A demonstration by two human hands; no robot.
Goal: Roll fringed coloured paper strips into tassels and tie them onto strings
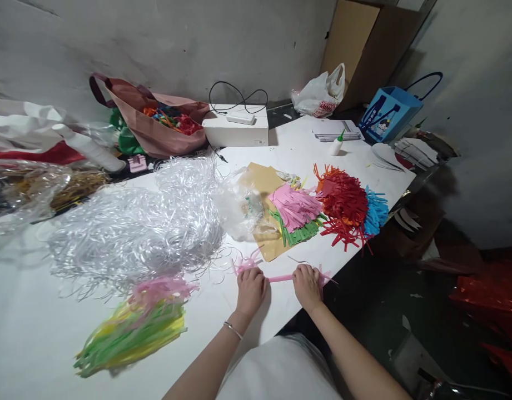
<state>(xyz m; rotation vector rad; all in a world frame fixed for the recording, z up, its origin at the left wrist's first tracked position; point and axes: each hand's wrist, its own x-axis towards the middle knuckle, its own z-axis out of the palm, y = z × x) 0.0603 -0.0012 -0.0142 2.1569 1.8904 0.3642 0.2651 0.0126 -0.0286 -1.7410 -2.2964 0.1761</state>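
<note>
While left hand [252,289] grips pink strip [279,278] near one end, right hand [307,286] grips it near other; strip lies on counter [209,333] near edge, tan sheet [273,251] and pink fringe [293,205] beyond.

From the torso [276,372], I hold both forearms [216,355] extended forward: left hand [252,284] at eleven o'clock, right hand [307,285] at one, backs upward, fingers curled, set apart.

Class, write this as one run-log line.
left hand: holding pink strip | right hand: holding pink strip | beyond: brown paper | leftward: white strands
</note>
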